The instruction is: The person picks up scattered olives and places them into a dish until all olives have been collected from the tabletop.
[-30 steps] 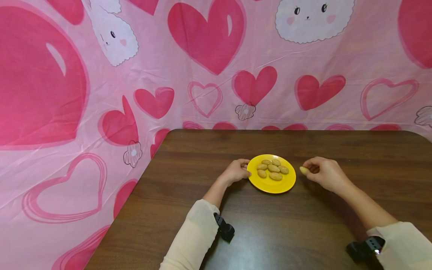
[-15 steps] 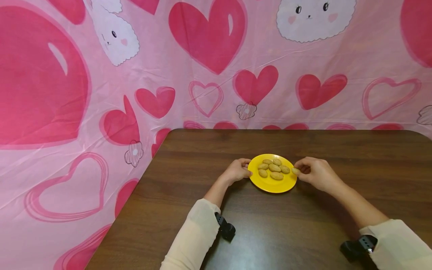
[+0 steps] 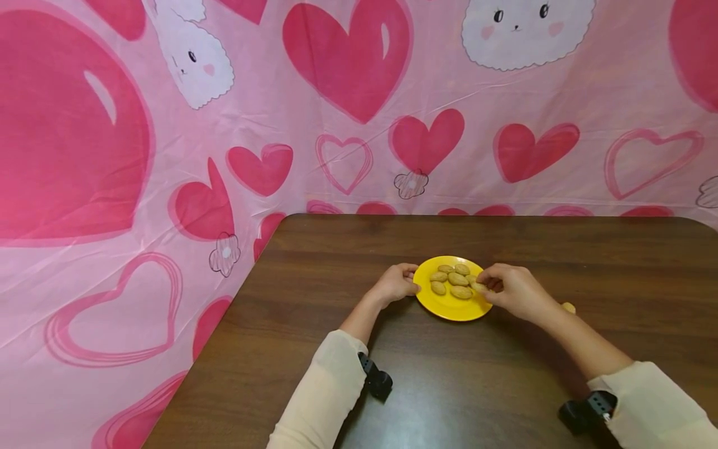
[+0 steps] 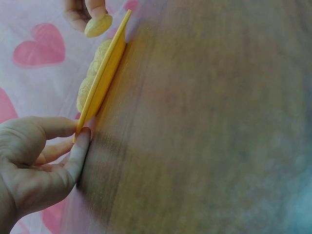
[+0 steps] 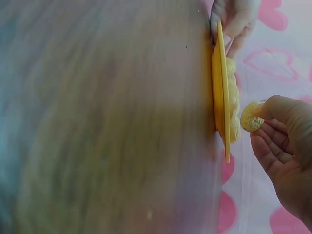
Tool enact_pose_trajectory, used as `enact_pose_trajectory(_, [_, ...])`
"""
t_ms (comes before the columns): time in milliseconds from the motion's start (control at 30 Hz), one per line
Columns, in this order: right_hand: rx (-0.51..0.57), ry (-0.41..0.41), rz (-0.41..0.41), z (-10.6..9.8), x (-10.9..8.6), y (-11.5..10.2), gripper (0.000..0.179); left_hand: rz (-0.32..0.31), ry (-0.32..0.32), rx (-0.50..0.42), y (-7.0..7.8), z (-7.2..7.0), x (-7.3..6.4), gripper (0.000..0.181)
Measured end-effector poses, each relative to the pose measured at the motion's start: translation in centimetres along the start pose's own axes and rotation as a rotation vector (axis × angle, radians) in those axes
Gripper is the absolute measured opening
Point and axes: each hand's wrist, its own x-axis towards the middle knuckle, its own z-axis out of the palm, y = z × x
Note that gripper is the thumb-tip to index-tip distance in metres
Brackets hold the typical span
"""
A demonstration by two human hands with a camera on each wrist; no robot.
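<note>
A round yellow plate lies on the brown table, bearing several oval, tan, nut-like pieces with a wrinkled surface. My left hand pinches the plate's left rim between thumb and fingers. At the right side, my right hand is over the rim and pinches one more oval tan nut-like piece between thumb and fingertips. In the right wrist view this piece is held apart from the pile, above the plate. The fingers partly hide the plate's right edge in the head view.
Another tan piece lies on the wooden table behind my right forearm, partly covered by it. A pink cloth with hearts hangs behind the table's far edge. Black wrist cameras sit on both sleeves.
My right hand has moved left, carrying its piece from beside the plate to over its right part. The tan piece behind the forearm has come into sight. My left hand keeps its hold.
</note>
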Motion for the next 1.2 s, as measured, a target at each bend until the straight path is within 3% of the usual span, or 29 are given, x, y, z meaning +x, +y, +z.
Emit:
enact_pose_trajectory(200, [0.012,0.007,-0.033,0.5,0.3,-0.4,0.018,0.004,-0.001,-0.009,0.0,0.1,0.0,0.049])
enact_pose_trajectory(700, [0.044,-0.080,-0.025,2.0,1.7,-1.9,0.017,-0.003,-0.009,-0.016,0.0,0.0,0.1,0.049])
enact_pose_trajectory(1200, [-0.016,-0.126,-0.099,3.0,2.4,-2.4,0.016,-0.006,-0.003,-0.025,0.1,0.1,0.0,0.049])
